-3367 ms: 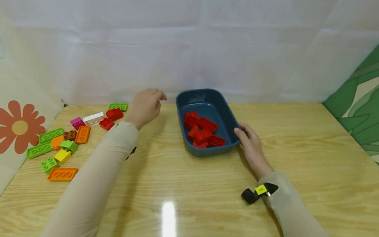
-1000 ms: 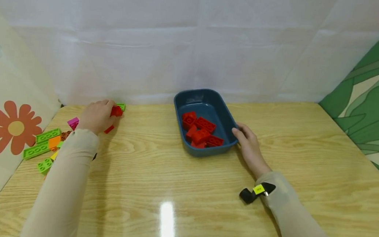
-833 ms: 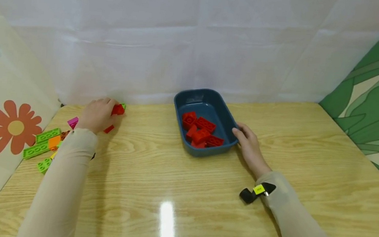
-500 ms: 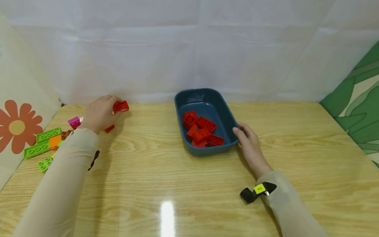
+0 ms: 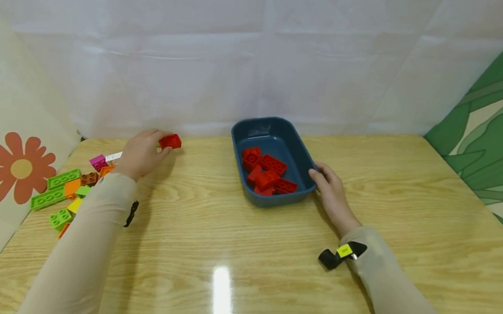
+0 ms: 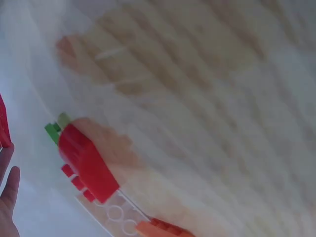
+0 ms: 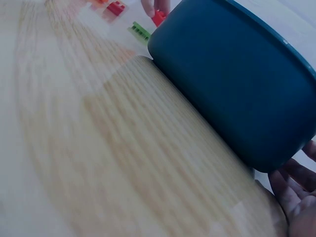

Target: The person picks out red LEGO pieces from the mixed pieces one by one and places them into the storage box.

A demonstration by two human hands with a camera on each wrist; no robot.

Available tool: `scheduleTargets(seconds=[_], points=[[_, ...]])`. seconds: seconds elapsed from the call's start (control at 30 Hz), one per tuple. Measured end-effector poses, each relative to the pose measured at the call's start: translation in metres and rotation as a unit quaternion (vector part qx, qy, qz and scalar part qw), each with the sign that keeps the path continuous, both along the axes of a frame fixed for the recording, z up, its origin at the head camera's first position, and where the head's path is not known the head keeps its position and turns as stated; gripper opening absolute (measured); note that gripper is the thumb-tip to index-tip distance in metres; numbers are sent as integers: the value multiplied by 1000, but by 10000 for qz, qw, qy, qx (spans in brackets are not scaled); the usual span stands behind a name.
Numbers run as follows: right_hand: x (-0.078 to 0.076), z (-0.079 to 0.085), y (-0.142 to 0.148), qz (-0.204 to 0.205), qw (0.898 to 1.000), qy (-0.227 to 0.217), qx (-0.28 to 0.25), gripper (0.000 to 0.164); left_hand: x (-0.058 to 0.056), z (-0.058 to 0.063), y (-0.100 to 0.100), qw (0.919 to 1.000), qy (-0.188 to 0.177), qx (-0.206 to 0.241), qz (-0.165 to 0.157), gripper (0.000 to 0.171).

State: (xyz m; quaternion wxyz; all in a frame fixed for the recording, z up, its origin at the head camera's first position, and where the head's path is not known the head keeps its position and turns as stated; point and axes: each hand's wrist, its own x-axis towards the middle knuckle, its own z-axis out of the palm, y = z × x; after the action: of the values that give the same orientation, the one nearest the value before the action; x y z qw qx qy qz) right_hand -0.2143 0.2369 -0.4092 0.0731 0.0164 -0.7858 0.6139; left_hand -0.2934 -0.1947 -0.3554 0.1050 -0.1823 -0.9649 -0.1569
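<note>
My left hand (image 5: 142, 154) pinches a red toy brick (image 5: 171, 141) between thumb and fingers, above the back left of the table. At the left wrist view's edge, part of the held brick shows beside the fingertips. Another red brick (image 6: 86, 160) lies on the table in that view; in the head view the hand covers it. With thumb at the rim and fingers outside, my right hand (image 5: 332, 196) holds the right front corner of a dark blue tub (image 5: 255, 200). Several red bricks (image 5: 267, 180) lie in the tub's front part.
Left on the table lie a magenta brick (image 5: 98, 162), a white brick (image 5: 113, 157), a brown brick (image 5: 89, 179), long green bricks (image 5: 49, 198), a yellow brick (image 5: 75, 206) and orange ones, partly behind my left forearm. A white cloth wall (image 5: 188, 65) closes off the back.
My left hand, away from the bricks at first, has reached left and taken hold of a red brick. It has lifted the brick and moved right with it. The right hand stays at the tub.
</note>
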Motion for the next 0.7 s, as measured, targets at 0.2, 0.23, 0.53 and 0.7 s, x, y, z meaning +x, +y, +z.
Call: scheduleTargets(seconds=[0.2, 0.23, 0.53, 0.7], points=[[0, 0, 1, 0, 10000, -43, 28, 51, -1, 6, 16, 9997, 136, -101, -193, 39], [0, 0, 1, -2, 10000, -59, 42, 51, -2, 6, 19, 9994, 178, -142, -251, 38], [-1, -1, 1, 14, 10000, -48, 54, 51, -6, 0, 41, 9972, 295, -253, -643, 39], [-1, -1, 1, 14, 10000, -72, 14, 52, -9, 0, 56, 9952, 536, -244, -782, 40]])
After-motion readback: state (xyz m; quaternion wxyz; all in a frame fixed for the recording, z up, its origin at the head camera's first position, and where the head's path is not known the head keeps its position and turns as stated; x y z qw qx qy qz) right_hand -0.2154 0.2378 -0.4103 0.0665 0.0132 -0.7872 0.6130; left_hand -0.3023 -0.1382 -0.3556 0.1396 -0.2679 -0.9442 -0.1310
